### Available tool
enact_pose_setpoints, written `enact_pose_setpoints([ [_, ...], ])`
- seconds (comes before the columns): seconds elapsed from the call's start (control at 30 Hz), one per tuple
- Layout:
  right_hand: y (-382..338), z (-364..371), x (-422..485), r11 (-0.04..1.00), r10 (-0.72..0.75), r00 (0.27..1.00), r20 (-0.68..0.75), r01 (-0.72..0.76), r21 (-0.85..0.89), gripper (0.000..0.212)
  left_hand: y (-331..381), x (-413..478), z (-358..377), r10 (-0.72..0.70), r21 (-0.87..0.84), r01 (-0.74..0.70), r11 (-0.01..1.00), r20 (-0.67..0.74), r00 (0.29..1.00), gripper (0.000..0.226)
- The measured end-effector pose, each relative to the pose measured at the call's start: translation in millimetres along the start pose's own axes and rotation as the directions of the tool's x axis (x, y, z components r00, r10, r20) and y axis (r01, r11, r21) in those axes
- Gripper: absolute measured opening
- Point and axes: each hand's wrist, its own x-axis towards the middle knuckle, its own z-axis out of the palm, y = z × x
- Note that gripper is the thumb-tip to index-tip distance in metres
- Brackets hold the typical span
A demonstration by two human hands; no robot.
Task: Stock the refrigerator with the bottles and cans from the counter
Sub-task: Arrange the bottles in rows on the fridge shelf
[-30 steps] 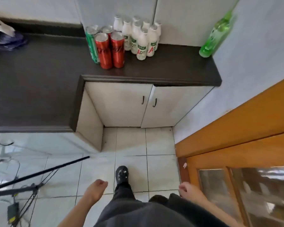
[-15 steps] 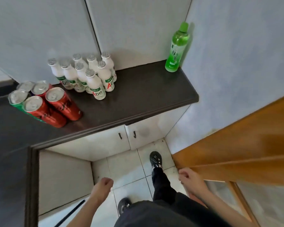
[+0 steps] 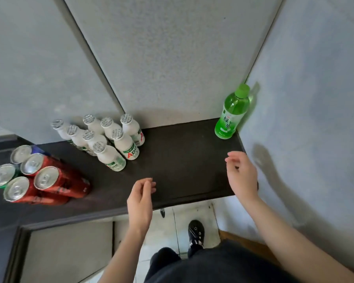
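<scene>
Both of my hands have come up from beside my legs since half a second ago and now hover above the dark counter (image 3: 182, 160), which has drawn closer beneath me. My left hand (image 3: 140, 198) reaches forward over the counter's front edge, back of the hand up. Its fingers are loosely curled, with the fingertips close to the thumb, and they hold nothing. My right hand (image 3: 241, 176) is raised over the right end of the counter, near the wall (image 3: 305, 99), with its fingers also loosely bent and empty. Both forearms are bare and stretch forward from the bottom of the view.

A green bottle (image 3: 231, 113) with a green cap stands upright in the far right corner of the counter, beyond my right hand and well apart from it. Eight small white bottles (image 3: 110, 139) with silver caps stand packed together towards the back left. A cluster of five cans (image 3: 41, 180) sits further left: three red, one green, and one at the back with blue showing. Below the counter, a black shoe (image 3: 196, 231) rests on pale floor tiles.
</scene>
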Motion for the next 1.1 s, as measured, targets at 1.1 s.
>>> enact_pose_setpoints([
  [1.1, -87.3, -32.5, 91.8, 0.97, -0.243, 0.968, -0.061, 0.241, -0.032, 0.031, 107.9, 59.3, 51.9, 0.349, 0.016, -0.382, 0.924, 0.373, 0.86, 0.022],
])
